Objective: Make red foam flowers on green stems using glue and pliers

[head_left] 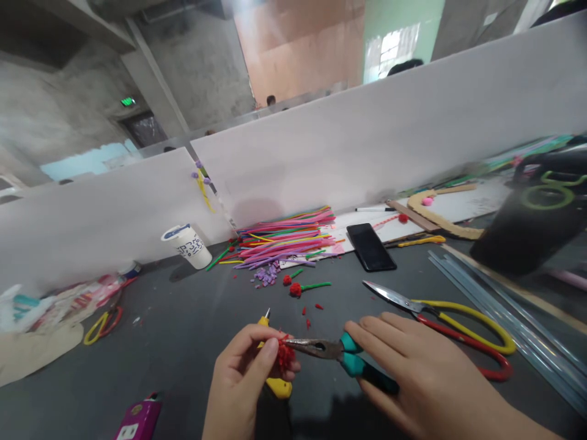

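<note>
Between the thumb and fingers of my left hand (250, 366) is a small red fuzzy pom-pom (286, 357). My right hand (403, 366) is closed around the teal and black handles of long-nose pliers (321, 348). Their jaws point left, with the tips touching the red pom-pom. A yellow-handled tool (279, 387) with a metal tip lies under my left hand, partly hidden. Just beyond my hands, a red fuzzy ball on a green stem (296, 289) rests on the dark table, with a shorter one (287, 280) and several red scraps (308, 322) close by.
Scissors (413, 304) with yellow and red handles lie right. Farther back are coloured pipe cleaners (284, 241), purple bits (266, 275), a phone (371, 247) and a white cup (188, 245). A purple box (140, 418) sits front left. A white partition (367, 134) stands behind.
</note>
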A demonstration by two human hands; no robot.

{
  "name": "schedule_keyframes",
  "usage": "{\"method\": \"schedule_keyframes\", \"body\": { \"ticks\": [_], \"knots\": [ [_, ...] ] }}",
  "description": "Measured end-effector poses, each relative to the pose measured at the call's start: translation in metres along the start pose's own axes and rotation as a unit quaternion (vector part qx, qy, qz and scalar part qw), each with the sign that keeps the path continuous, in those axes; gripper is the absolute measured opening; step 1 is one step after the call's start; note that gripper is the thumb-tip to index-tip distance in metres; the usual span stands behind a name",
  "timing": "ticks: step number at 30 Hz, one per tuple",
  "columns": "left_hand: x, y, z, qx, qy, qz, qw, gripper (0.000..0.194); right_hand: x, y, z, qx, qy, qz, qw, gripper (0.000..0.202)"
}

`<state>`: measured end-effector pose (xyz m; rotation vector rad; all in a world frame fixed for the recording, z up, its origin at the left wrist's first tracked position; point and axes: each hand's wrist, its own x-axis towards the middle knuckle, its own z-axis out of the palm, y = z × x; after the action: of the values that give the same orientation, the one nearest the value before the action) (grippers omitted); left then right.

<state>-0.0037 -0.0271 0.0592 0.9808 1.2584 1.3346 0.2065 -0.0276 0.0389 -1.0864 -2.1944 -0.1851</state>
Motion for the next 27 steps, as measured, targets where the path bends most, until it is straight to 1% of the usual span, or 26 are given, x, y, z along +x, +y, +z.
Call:
{"method": "schedule_keyframes", "body": {
  "ticks": [1, 3, 5, 8, 10, 14, 16, 19, 24, 27],
  "knots": [
    [0.001, 0.0, 0.0, -0.002, 0.001, -0.001, 1.0, 0.022, -0.001, 0.0, 0.002, -0.029, 0.021, -0.02, 0.999, 0.027],
    [0.001, 0.0, -0.001, -0.008, -0.001, -0.003, 1.0, 0.022, -0.001, 0.0, 0.004, -0.055, 0.037, -0.034, 0.997, 0.026],
    [0.001, 0.001, -0.002, -0.017, -0.006, -0.003, 1.0, 0.021, 0.001, -0.002, 0.002, -0.037, 0.026, -0.02, 0.999, 0.025],
    [-0.001, 0.003, -0.002, -0.023, -0.003, 0.001, 1.0, 0.019, 0.004, -0.003, -0.006, 0.015, -0.006, 0.022, 1.0, 0.024],
    [-0.002, 0.005, -0.002, -0.018, 0.007, 0.015, 1.0, 0.017, 0.005, -0.004, -0.011, 0.02, -0.001, 0.027, 0.999, 0.022],
    [-0.005, 0.007, 0.0, -0.006, 0.016, 0.047, 0.999, 0.015, 0.005, -0.005, -0.015, -0.022, 0.054, -0.007, 0.998, 0.025],
    [-0.006, 0.009, 0.001, -0.005, 0.019, 0.052, 0.998, 0.014, 0.005, -0.005, -0.017, -0.038, 0.067, -0.018, 0.997, 0.027],
    [-0.008, 0.011, 0.002, -0.01, 0.014, 0.06, 0.998, 0.013, 0.006, -0.005, -0.019, -0.043, 0.069, -0.025, 0.996, 0.03],
    [-0.01, 0.013, 0.002, -0.023, 0.002, 0.066, 0.998, 0.012, 0.007, -0.007, -0.018, -0.018, 0.056, -0.017, 0.998, 0.032],
    [-0.01, 0.012, 0.001, -0.031, -0.004, 0.056, 0.998, 0.013, 0.005, -0.007, -0.014, -0.04, 0.066, -0.032, 0.996, 0.029]
  ]
}}
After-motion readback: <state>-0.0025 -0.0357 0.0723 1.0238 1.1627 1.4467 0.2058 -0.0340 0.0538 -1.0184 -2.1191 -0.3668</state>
